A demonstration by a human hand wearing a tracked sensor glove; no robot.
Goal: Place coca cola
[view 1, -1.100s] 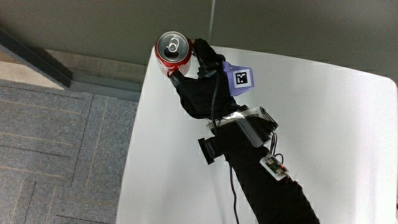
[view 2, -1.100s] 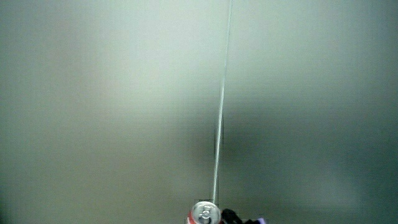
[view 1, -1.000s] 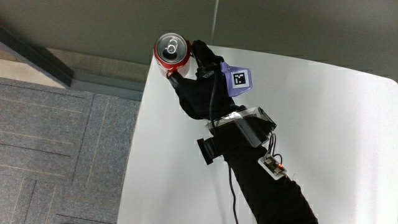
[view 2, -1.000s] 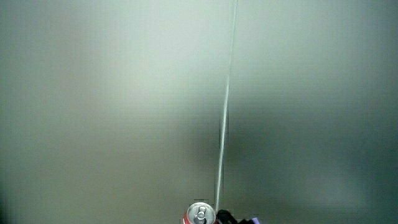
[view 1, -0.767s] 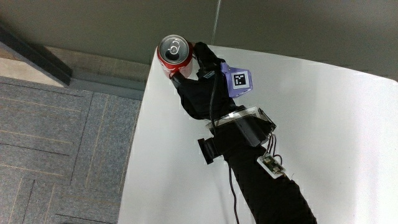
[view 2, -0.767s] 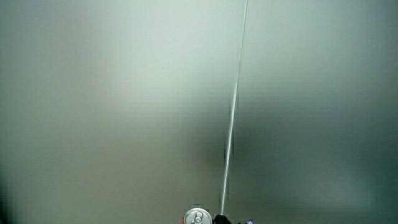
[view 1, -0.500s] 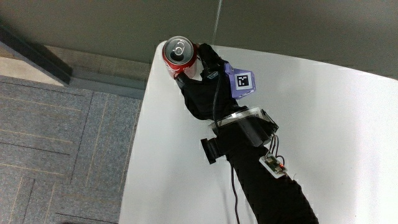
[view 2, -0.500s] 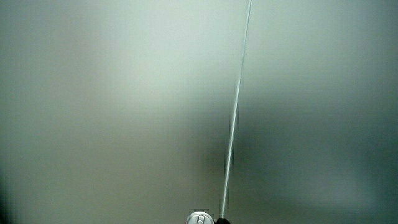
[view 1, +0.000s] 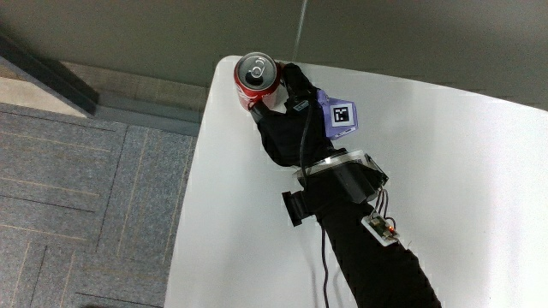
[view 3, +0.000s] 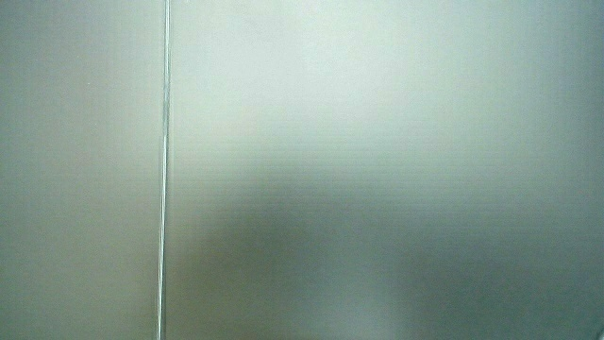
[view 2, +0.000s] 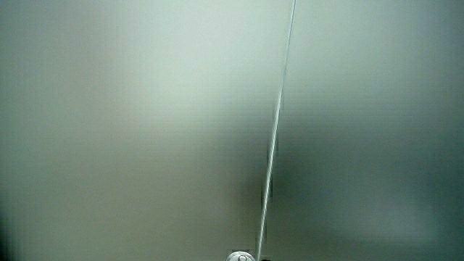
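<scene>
Main view gave the only real look at things: the coca cola can (view 1: 256, 72) stood upright, silver lid and pull tab facing up, red wall showing below the rim, right at the rounded corner of the white table (view 1: 479, 188), with the grey carpet floor (view 1: 77, 197) showing past the edge. The hand (view 1: 291, 120) was wrapped round the can from the side nearer the person, black fingers curled against its wall, so the can was firmly gripped and not let go. Whether its base was resting on the tabletop or hanging just above it, I could not tell from overhead. I judged it was held by the side, lid clear, so it could be set down straight without tipping, and so close to the corner that a careless release might send it over the edge. The patterned cube (view 1: 340, 116) on its purple mount sat on the back of the hand, tilted upward, and the forearm (view 1: 368, 265) ran from the can diagonally back over the table toward the person, with a grey bracket at the wrist and a thin cable trailing along the sleeve. The side views showed almost nothing but a pale wall with a thin vertical seam; in a side view only the can's lid (view 2: 241, 257) peeped in at the frame's edge. The placing looked near its end, the release not yet made.
</scene>
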